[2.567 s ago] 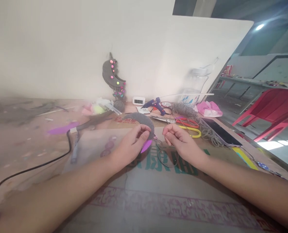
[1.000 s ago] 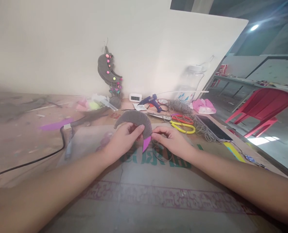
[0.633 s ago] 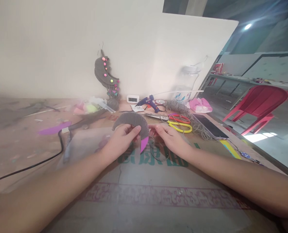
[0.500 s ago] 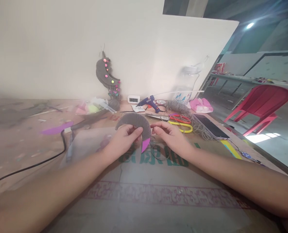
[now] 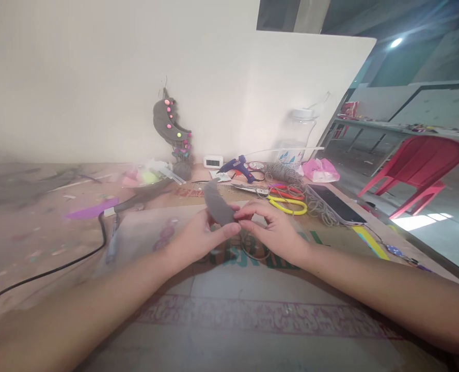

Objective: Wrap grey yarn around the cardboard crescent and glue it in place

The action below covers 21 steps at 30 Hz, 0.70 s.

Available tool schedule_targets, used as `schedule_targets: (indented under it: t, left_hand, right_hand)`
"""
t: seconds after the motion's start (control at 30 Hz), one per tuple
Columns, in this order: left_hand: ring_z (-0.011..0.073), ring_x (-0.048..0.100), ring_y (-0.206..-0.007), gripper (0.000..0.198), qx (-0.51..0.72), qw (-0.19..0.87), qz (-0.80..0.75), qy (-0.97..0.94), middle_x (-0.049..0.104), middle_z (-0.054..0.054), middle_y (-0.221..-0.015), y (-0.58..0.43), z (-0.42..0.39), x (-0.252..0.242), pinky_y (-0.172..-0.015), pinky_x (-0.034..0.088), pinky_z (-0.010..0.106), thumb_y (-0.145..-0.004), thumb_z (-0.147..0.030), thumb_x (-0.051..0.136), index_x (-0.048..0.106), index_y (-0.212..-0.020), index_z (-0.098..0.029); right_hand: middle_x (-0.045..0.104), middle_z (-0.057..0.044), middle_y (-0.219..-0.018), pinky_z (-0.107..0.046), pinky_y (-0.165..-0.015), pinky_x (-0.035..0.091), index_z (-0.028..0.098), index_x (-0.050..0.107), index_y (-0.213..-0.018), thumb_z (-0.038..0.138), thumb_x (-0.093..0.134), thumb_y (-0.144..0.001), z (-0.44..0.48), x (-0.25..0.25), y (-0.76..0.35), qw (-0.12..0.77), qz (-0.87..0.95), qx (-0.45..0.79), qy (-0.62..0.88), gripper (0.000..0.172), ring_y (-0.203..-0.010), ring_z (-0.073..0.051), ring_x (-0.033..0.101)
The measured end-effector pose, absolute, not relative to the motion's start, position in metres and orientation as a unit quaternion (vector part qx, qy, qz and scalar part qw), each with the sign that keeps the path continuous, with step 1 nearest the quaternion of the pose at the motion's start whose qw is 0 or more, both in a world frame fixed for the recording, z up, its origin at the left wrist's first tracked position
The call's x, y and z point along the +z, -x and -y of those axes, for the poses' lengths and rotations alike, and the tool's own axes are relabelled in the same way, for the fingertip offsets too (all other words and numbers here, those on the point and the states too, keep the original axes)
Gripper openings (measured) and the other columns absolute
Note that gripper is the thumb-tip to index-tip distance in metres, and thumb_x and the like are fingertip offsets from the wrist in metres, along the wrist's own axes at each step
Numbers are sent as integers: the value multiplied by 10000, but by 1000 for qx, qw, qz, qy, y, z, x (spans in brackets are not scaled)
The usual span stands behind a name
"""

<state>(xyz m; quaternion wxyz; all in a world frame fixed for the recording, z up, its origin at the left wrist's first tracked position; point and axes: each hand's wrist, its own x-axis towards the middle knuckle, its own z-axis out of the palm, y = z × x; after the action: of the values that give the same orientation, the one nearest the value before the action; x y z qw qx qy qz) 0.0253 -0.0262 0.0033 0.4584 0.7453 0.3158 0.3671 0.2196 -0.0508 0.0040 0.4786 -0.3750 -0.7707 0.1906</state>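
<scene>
Holds the gray crescent [image 5: 216,202] just left of the frame's center in the grip of the left hand [image 5: 198,237], long axis slanting from upper left to lower right, bulk above the left thumb. Brings the right hand [image 5: 278,230] to its lower end from the right, fingers curled; cannot tell whether pinching anything. Shows scissors [image 5: 268,192] beyond, right of center.

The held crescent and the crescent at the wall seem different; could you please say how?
The held crescent shows plain grey, while the wall crescent carries coloured dots. Small coloured pieces dangle below the wall crescent; none show on the held crescent. The left hand grips the held crescent, whereas the wall crescent is against the pale wall. Both are grey and curved.
</scene>
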Motion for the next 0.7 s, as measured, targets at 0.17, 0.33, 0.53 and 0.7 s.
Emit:
schedule_targets:
  t: [0.17, 0.33, 0.53, 0.7]
  left_hand:
    - [234, 613, -1079, 334, 417, 415, -341, -733, 702, 58, -1109, -26, 23, 0, -916, 463, 321, -896, -445, 516, 667, -1092, -221]
    - [139, 566, -623, 389, 444, 456, -406, -656, 661, 11, -816, -26, 7, -4, -592, 450, 252, -825, -468, 613, 587, -1072, -168]
    - [117, 543, -674, 369, 483, 520, -366, -602, 645, 22, -937, -28, -2, -9, -613, 446, 228, -838, -435, 604, 569, -1098, -175]
    - [106, 539, -646, 329, 483, 541, -363, -585, 642, 16, -921, -30, -5, -14, -595, 442, 224, -819, -431, 627, 575, -1024, -179]
  right_hand:
    - [687, -49, -976, -283, -768, 506, 222, 658, -1074, 229, 511, -923, 54, 10, -224, 463, 772, 166, 404, 210, -856, -148, 630]
    - [635, -4, -740, -261, -671, 474, 204, 627, -989, 301, 435, -958, 39, 17, -245, 465, 740, 180, 452, 217, -707, -135, 594]
    - [707, -46, -778, -294, -663, 481, 193, 662, -838, 437, 537, -881, 14, 24, -267, 402, 733, 170, 522, 278, -690, -176, 612]
    - [707, -30, -793, -281, -723, 457, 213, 650, -684, 489, 448, -908, -3, 32, -277, 351, 744, 100, 560, 409, -784, -198, 636]
